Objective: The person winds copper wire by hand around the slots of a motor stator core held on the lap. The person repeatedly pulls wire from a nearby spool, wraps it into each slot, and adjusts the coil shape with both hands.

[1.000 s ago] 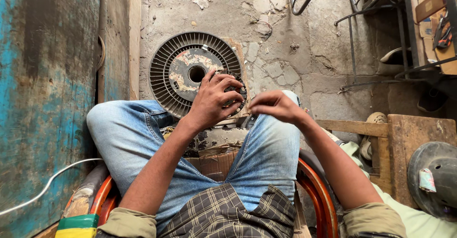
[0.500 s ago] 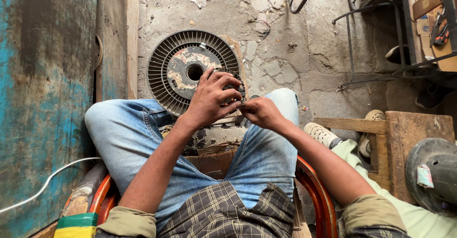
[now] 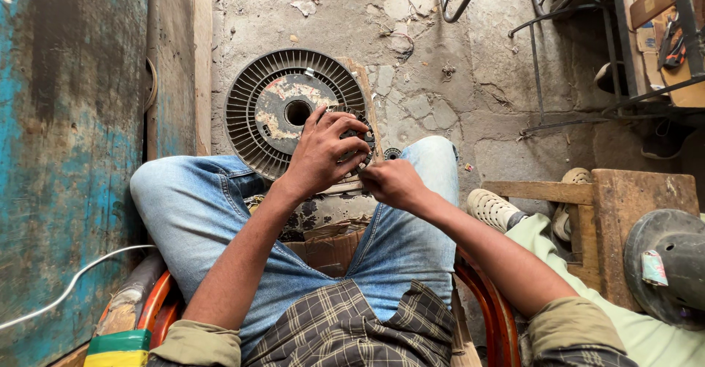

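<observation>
**Toothed metal part held over the knees**

Toothed round part (image 3: 358, 141), dark and rigid-looking, sits between the person's knees, above the finned disc (image 3: 294, 110) on the concrete floor (image 3: 440, 102). It probably handles as heavy, hard and perhaps greasy; the rim offers the surest hold. Left hand (image 3: 323, 150) is wrapped over it, fingers curled around the edge. Right hand (image 3: 393, 183) is clenched just beside it; I cannot tell what it pinches.
</observation>
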`<state>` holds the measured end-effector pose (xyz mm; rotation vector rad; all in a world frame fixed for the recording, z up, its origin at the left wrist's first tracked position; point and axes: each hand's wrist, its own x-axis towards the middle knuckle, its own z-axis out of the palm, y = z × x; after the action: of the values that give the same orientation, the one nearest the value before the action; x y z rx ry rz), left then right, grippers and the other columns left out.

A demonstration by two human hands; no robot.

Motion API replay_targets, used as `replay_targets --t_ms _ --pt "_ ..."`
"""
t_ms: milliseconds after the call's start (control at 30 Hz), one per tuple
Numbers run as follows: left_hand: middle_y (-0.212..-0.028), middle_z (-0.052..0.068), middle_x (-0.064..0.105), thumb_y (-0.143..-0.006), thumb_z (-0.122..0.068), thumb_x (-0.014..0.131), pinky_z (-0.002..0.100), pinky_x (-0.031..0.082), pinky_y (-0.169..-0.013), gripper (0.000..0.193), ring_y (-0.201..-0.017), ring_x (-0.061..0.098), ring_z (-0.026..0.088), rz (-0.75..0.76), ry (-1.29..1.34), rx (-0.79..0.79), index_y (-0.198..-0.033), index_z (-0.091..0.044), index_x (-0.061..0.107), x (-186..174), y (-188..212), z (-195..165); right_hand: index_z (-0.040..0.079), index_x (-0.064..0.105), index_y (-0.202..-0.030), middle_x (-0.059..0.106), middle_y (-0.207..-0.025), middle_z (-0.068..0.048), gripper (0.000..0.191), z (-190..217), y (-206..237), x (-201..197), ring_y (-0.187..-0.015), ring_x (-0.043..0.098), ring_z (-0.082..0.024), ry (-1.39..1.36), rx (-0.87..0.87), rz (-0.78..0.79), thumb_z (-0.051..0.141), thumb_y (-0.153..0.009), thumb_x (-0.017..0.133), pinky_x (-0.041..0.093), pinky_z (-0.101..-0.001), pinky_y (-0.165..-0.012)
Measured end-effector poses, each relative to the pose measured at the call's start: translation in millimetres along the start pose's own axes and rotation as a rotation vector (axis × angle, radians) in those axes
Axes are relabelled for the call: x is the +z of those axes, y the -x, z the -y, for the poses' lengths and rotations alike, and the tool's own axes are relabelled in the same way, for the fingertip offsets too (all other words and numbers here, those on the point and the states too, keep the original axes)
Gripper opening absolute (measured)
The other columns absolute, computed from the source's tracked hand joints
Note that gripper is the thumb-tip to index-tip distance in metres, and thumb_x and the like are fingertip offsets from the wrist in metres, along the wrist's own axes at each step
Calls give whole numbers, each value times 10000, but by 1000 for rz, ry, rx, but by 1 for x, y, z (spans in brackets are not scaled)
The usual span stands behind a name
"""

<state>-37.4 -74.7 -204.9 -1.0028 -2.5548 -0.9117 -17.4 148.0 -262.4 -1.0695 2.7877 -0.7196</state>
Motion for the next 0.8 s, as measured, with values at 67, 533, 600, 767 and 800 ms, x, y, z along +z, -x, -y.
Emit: replay_targets --t_ms 67,533,600,767,800 --pt "-1217 -54 661 -891 -306 777 573 244 -1225 95 -1314 533 217 1 4 7 -926 -218 768 0 0 0 111 757 -966 729 -772 -95 114 7 1 -8 -678 712 -297 -87 7 57 154 -874 704 556 -431 -617" --pt "-1218 -38 651 -906 -301 770 577 240 -1226 100 -1316 528 225 -12 1 8 -939 -208 754 0 1 0 8 767 -1100 791 -883 -2 225 -6 2 -47 -767 660 -57 -691 269 153 174 -967 694 543 -252 -672" --pt "-1222 -31 644 -913 -290 766 582 238 -1224 96 -1320 524 227 -8 -17 21 -951 -204 747 0 1 -1 -16 764 -1099 742 -858 20 247 -13 3 -41 -760 612 -42 -803 263 181 196 -997 689 506 -240 -648" --pt "-1224 -26 640 -904 -284 751 581 238 -1221 101 -1311 523 232 -7 -24 34 -967 -207 738 -5 1 -6 19 795 -1071 627 -666 30 271 -25 1 -38 -575 508 -33 -963 425 80 251 -1017 665 388 -217 -507" --pt "-1226 -26 640 -904 -284 748 578 238 -1226 103 -1311 525 229 -9 -22 36 -973 -208 737 -6 1 -7 25 789 -1066 623 -669 35 262 -25 0 -38 -578 511 -26 -996 442 52 251 -1013 669 386 -210 -508"
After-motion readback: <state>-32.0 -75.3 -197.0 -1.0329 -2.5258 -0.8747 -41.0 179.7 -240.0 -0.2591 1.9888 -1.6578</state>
